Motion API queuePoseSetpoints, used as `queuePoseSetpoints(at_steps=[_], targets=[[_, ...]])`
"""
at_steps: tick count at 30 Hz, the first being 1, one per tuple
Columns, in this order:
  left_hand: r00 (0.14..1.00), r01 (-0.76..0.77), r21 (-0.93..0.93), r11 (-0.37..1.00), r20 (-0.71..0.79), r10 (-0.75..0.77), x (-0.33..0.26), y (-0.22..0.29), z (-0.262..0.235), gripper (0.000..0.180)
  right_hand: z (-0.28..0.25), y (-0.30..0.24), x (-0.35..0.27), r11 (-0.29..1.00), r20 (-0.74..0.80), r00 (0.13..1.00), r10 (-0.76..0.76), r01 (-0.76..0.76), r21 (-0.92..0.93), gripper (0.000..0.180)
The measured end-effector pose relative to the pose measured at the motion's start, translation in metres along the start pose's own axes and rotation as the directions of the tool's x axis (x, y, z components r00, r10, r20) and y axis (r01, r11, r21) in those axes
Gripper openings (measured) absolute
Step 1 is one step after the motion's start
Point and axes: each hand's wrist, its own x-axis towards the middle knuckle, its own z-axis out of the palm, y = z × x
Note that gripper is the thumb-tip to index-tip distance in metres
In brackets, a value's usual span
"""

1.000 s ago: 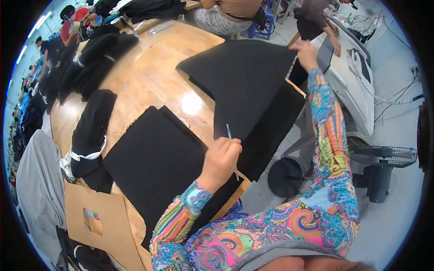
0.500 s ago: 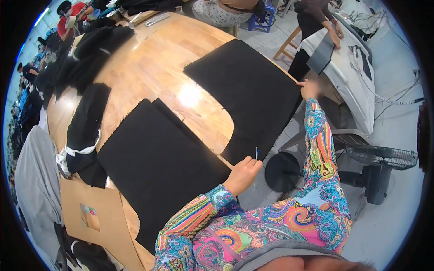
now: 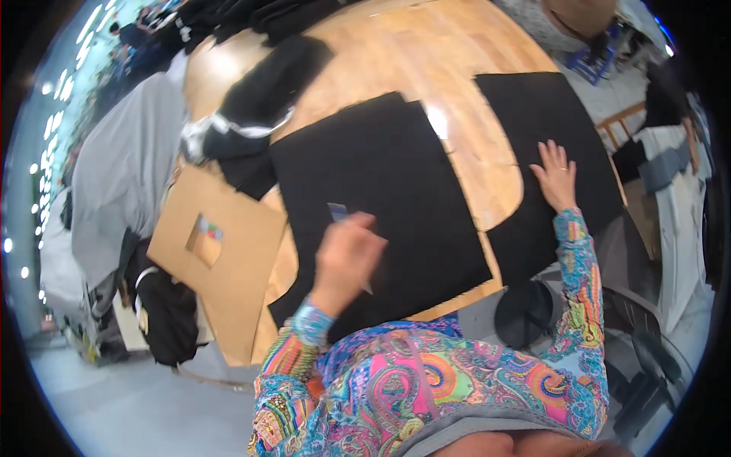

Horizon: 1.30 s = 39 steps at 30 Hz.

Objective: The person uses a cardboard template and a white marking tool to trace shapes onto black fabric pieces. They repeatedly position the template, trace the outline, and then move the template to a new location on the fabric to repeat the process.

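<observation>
My left hand (image 3: 346, 259), somewhat blurred, is closed around a slim pen (image 3: 337, 211); its bluish end sticks out above the fingers. That hand hovers over a stack of black fabric panels (image 3: 365, 160) on the wooden table (image 3: 426, 34). My right hand (image 3: 556, 177) lies with fingers spread on a second black fabric panel (image 3: 560, 114), which has a curved cut along its left side. A strip of bare wood shows between the two panels.
A brown cardboard template (image 3: 247, 266) with a square cut-out lies at the table's left. Behind it sits a black bundle tied with white cloth (image 3: 266, 91). A grey cloth cover (image 3: 126, 167) hangs far left. A fan (image 3: 655, 358) and a white work surface (image 3: 685, 251) stand right.
My view has swung left. My left hand moved left with the pen, from the stack's near right corner to over its middle. My right hand left the panel's edge and now lies flat.
</observation>
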Motion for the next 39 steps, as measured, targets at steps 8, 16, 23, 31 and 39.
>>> queuePoseSetpoints(at_steps=[8, 16, 23, 31, 39], targets=[[0.349, 0.916, 0.173, 0.361, -0.788, -0.507, -0.173, -0.226, -0.193, 0.039, 0.006, -0.021, 0.005, 0.998, 0.038, 0.998, 0.047, -0.048, 0.027, 0.059], [0.169, 0.929, -0.087, 0.359, -0.764, -0.623, -0.228, -0.278, -0.22, 0.043, -0.104, -0.239, -0.063, 0.678, -0.109, 0.778, -0.619, 0.6, 0.425, 0.078], [0.132, 0.8, -0.389, 0.456, -0.628, -0.767, -0.235, -0.303, -0.221, 0.042, -0.108, -0.309, -0.12, 0.631, -0.068, 0.735, -0.674, 0.622, 0.464, 0.075], [0.066, 0.828, -0.428, 0.363, -0.569, -0.82, -0.235, -0.306, -0.239, 0.038, -0.103, -0.323, -0.134, 0.622, -0.078, 0.753, -0.653, 0.592, 0.513, 0.077], [0.095, 0.777, -0.422, 0.467, -0.656, -0.749, -0.211, -0.281, -0.232, 0.033, -0.099, -0.288, -0.133, 0.774, -0.02, 0.895, -0.445, 0.396, 0.495, 0.08]])
